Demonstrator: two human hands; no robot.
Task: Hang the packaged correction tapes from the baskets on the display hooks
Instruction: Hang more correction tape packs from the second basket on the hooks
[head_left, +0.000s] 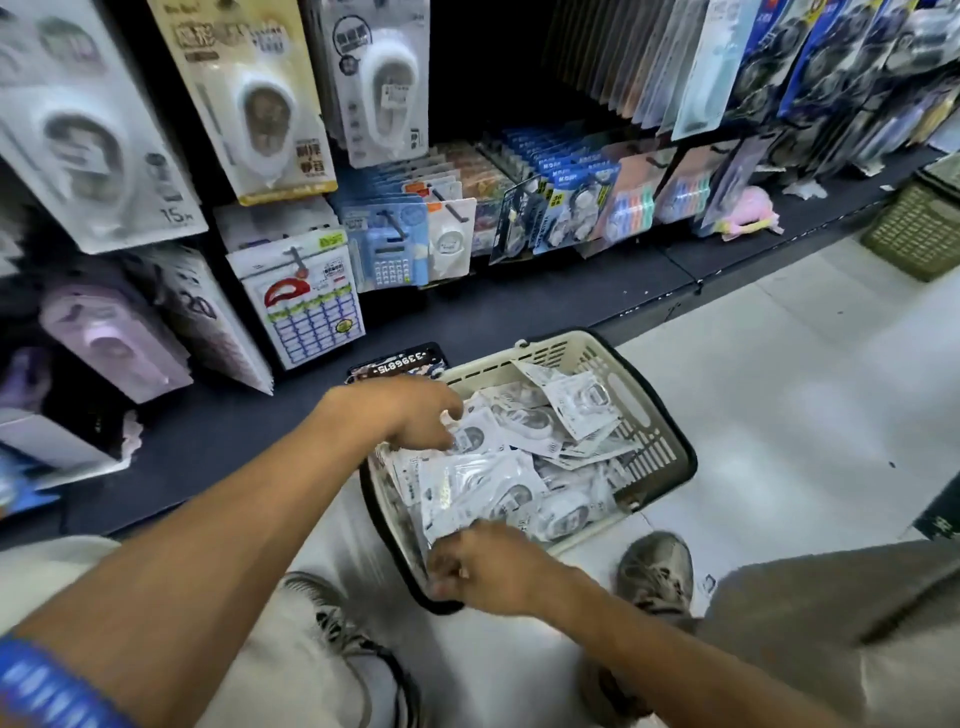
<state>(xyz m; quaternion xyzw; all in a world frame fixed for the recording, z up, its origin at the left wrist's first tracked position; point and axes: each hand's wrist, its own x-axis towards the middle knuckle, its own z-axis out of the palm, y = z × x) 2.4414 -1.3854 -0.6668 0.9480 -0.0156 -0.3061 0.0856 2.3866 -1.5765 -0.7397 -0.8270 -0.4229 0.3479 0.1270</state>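
A cream basket (669, 441) with black handles sits on the floor, full of white packaged correction tapes (524, 467). My left hand (415, 410) reaches into the far left corner of the basket and pinches one pack (470, 434) between thumb and fingers. At the near rim, my right hand (488, 566) has its fingers curled on the lower edge of a bundle of packs (457, 499). Large correction tape packs (260, 104) hang on display hooks at upper left. A hook (295, 257) below them carries a card with a red tape.
A dark low shelf (519, 306) runs under the hanging goods. On its edge behind the basket lies a black numbered card (395, 364). An olive basket (919, 234) stands far right, a pink item (748, 213) on the shelf. My shoes (655, 571) flank the basket on the white floor.
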